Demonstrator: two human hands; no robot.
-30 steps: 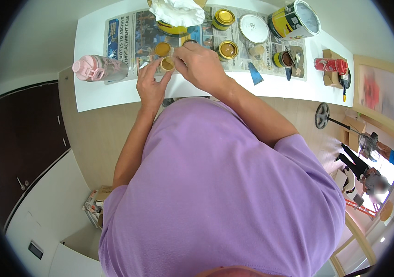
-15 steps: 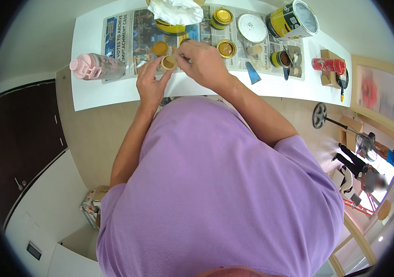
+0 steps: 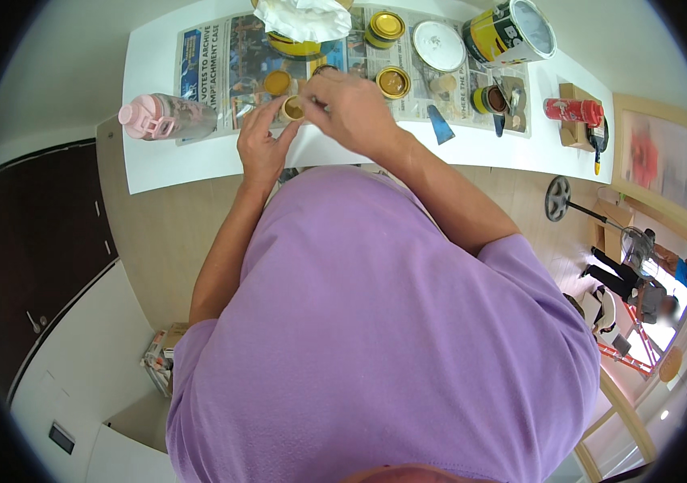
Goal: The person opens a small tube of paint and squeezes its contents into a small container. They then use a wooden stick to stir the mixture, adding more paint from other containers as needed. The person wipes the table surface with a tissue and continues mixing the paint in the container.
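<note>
My left hand (image 3: pixel 261 145) grips a small yellow tin (image 3: pixel 292 108) over the newspaper (image 3: pixel 222 64) on the white table (image 3: pixel 158 157). My right hand (image 3: pixel 351 109) is curled above the same tin, fingertips at its top; what they pinch is hidden. A loose yellow lid (image 3: pixel 277 82) lies just beyond the tin. Another open small tin (image 3: pixel 393 81) with brown contents stands to the right of my right hand.
A pink bottle (image 3: pixel 168 117) lies at the table's left. Further back are a white cloth (image 3: pixel 305 18), a capped small tin (image 3: pixel 383 28), a round white lid (image 3: pixel 438 45), a large paint can (image 3: pixel 510 30), a blue scraper (image 3: pixel 441 127) and a red can (image 3: pixel 573 110).
Both hands stay on the small tin; they have shifted only slightly, with the right hand's fingers working at its top.
</note>
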